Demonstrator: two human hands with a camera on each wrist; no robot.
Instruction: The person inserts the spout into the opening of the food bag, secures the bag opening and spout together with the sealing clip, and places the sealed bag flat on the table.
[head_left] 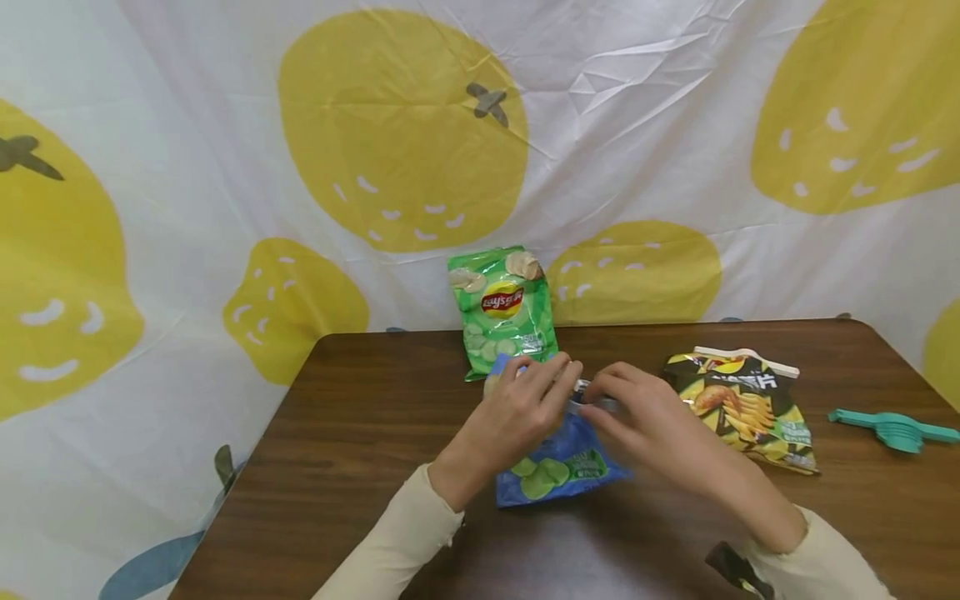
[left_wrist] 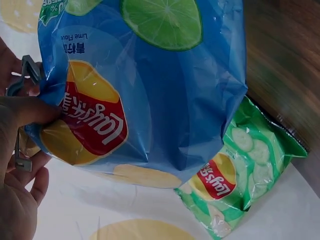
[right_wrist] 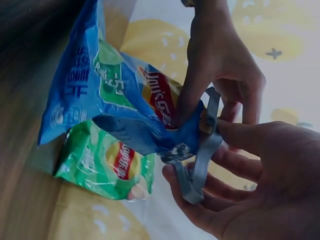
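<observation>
A blue Lay's chip bag (head_left: pixel 555 471) with lime pictures stands over the table between my hands. My left hand (head_left: pixel 521 412) pinches its top edge, thumb on the printed front in the left wrist view. A grey bag clip (right_wrist: pixel 204 160) is in the fingers of my right hand (head_left: pixel 652 421). In the right wrist view the clip's two arms stand apart at the folded top of the bag. My fingers hide part of the clip and of the bag's top edge in the head view.
Behind leans a green Lay's bag (head_left: pixel 498 325) against the lemon-print cloth (head_left: pixel 405 125). To the right lies a black and yellow chip bag (head_left: pixel 742 408) with a white bar clip (head_left: pixel 750 360) along its top. A teal plastic piece (head_left: pixel 897 431) with a round middle lies farther right.
</observation>
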